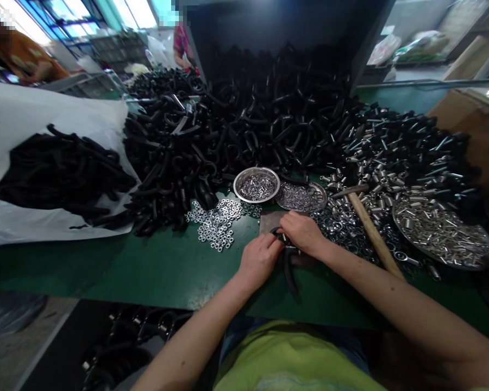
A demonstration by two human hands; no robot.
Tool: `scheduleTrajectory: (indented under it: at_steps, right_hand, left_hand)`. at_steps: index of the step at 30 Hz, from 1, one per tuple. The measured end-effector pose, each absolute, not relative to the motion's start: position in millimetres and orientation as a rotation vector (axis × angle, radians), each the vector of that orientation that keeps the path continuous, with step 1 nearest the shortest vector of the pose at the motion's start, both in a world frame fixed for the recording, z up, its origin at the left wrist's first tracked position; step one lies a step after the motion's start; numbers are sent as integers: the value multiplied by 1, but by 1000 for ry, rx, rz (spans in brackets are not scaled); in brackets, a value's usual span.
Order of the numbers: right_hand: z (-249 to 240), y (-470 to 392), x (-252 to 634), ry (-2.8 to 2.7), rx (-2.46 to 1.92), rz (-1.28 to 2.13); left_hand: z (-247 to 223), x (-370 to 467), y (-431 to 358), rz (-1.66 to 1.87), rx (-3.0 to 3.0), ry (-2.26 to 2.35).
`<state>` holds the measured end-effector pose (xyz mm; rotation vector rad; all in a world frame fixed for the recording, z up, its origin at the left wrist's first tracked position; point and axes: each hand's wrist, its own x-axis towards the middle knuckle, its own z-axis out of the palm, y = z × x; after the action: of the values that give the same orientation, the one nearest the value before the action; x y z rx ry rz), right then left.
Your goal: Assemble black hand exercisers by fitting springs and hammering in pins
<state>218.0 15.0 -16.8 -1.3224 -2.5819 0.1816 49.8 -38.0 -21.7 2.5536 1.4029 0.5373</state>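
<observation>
Both hands meet over a black curved part with a handle-like arm (290, 271), above a small metal plate (269, 221) on the green table. My left hand (261, 255) has its fingers closed on the part's left side. Across from it, my right hand (301, 232) is closed at the top of the same part, with a bit of shiny metal showing between the hands. The fingertips partly hide where they grip. Just beyond lie a steel bowl of small metal pins (256, 184) and a shallow dish of small metal pieces (301, 196). Loose nuts (218, 222) spread to the left.
A hammer (369, 228) lies right of my hands, near springs (378, 187) and a tray of metal pins (444, 233). Black parts (248, 125) heap up behind. A white sack (57, 106) holds more at left. Two people (28, 57) are in the background.
</observation>
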Motion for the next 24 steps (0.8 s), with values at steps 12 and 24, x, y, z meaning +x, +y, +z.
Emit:
scheduleTrajectory:
  at_steps: [12, 24]
  right_hand:
    - [3, 0, 350, -1942, -2438, -190]
    - [24, -18, 311, -1785, -1945, 528]
  left_hand:
    - [-18, 40, -67, 337, 2614, 1459]
    - [-15, 43, -70, 254, 2620, 1503]
